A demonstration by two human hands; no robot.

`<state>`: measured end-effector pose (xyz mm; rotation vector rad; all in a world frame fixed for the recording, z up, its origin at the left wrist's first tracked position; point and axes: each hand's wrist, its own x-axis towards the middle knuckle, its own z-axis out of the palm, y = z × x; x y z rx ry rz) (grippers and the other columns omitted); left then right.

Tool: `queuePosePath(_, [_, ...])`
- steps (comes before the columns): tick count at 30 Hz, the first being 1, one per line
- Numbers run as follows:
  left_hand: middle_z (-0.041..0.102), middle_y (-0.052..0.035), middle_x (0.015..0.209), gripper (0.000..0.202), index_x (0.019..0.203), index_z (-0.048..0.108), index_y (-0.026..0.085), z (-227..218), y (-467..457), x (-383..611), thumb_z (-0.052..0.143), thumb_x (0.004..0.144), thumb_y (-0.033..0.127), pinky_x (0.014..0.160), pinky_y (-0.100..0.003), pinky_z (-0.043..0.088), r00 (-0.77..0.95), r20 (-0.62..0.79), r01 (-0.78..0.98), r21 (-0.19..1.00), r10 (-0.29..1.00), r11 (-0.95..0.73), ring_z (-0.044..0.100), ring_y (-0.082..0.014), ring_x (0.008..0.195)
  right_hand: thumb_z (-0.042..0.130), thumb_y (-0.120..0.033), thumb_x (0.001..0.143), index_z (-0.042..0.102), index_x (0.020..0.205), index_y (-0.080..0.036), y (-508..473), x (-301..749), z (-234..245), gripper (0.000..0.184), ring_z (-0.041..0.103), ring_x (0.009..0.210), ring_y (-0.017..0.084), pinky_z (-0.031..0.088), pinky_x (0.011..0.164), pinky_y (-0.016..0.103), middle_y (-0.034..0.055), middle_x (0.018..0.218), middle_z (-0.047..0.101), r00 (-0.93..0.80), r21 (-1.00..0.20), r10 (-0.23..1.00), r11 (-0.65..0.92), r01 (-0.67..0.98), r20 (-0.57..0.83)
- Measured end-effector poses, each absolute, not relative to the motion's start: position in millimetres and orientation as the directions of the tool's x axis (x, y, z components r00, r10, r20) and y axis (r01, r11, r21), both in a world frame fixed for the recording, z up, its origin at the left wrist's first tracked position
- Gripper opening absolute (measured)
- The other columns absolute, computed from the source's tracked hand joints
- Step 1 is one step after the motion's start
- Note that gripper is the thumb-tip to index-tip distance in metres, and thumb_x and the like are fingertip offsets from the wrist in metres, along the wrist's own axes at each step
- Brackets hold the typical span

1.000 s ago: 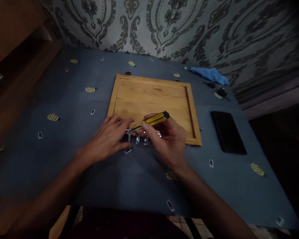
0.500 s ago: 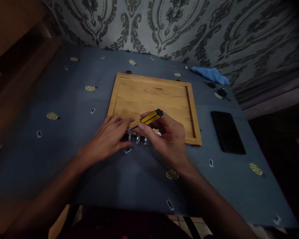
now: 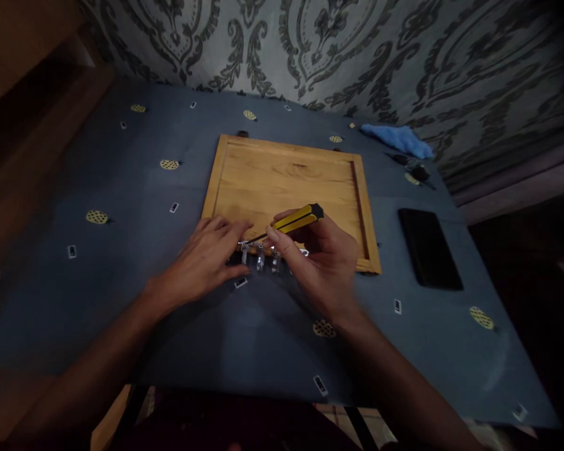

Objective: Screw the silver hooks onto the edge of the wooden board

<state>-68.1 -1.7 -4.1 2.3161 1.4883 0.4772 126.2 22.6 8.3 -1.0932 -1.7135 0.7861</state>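
Note:
A framed wooden board (image 3: 282, 181) lies on the table. Along its near edge runs a row of shiny metal hooks (image 3: 261, 258). My right hand (image 3: 326, 263) is closed round the yellow and black handle of a screwdriver (image 3: 297, 219). Its thin shaft slants down to the left, and the tip reaches the leftmost visible hook. My left hand (image 3: 209, 254) lies over the near left corner of the board, fingers stretched out and thumb apart, either side of the hook row's left end. What lies beneath that palm is hidden.
At the right is a black phone-like slab (image 3: 430, 249). Behind it sit a small dark object (image 3: 416, 169), too dim to name, and a blue cloth (image 3: 399, 139). A patterned wall (image 3: 272, 50) closes off the back; wooden furniture (image 3: 32, 100) stands at the left.
My right hand and the screwdriver handle have shifted slightly to the right, showing more of the shaft. The tip stays at the leftmost visible hook. My left hand has hardly moved.

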Motion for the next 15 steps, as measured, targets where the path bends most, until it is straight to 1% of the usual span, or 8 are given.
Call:
queuePosePath(3, [0.067, -0.0071, 0.117, 0.06, 0.133, 0.046, 0.022, -4.7, -1.8, -68.3, 0.079, 0.084, 0.029, 0.099, -0.044, 0.045, 0.394, 0.095, 0.797, 0.46, 0.914, -0.392, 0.058, -0.0293, 0.115, 0.072, -0.032, 0.088, 0.061, 0.08, -0.023, 22.9, 126.0, 8.8, 0.016, 0.065, 0.068, 0.014, 0.057, 0.065, 0.031, -0.0014, 0.075, 0.066, -0.184, -0.858, 0.914, 0.404, 0.316, 0.362])
queuePosePath(9, [0.067, -0.0074, 0.118, 0.061, 0.134, 0.047, 0.021, -4.3, -1.7, -67.8, 0.08, 0.083, 0.03, 0.099, -0.044, 0.046, 0.395, 0.09, 0.801, 0.453, 0.914, -0.391, 0.058, -0.0294, 0.115, 0.072, -0.035, 0.088, 0.062, 0.086, -0.023, 23.4, 125.4, 2.9, 0.015, 0.065, 0.069, 0.014, 0.058, 0.066, 0.031, -0.0005, 0.078, 0.067, -0.185, -0.87, 0.926, 0.374, 0.321, 0.33])
queuePosePath(15, [0.068, -0.0074, 0.117, 0.06, 0.132, 0.048, 0.02, -2.8, -1.4, -67.0, 0.08, 0.083, 0.031, 0.098, -0.043, 0.046, 0.396, 0.08, 0.805, 0.449, 0.915, -0.387, 0.059, -0.0293, 0.113, 0.07, -0.031, 0.089, 0.062, 0.083, -0.022, 23.6, 124.6, 4.4, 0.014, 0.065, 0.067, 0.014, 0.056, 0.063, 0.03, -0.0002, 0.078, 0.067, -0.221, -0.832, 0.901, 0.43, 0.352, 0.372])
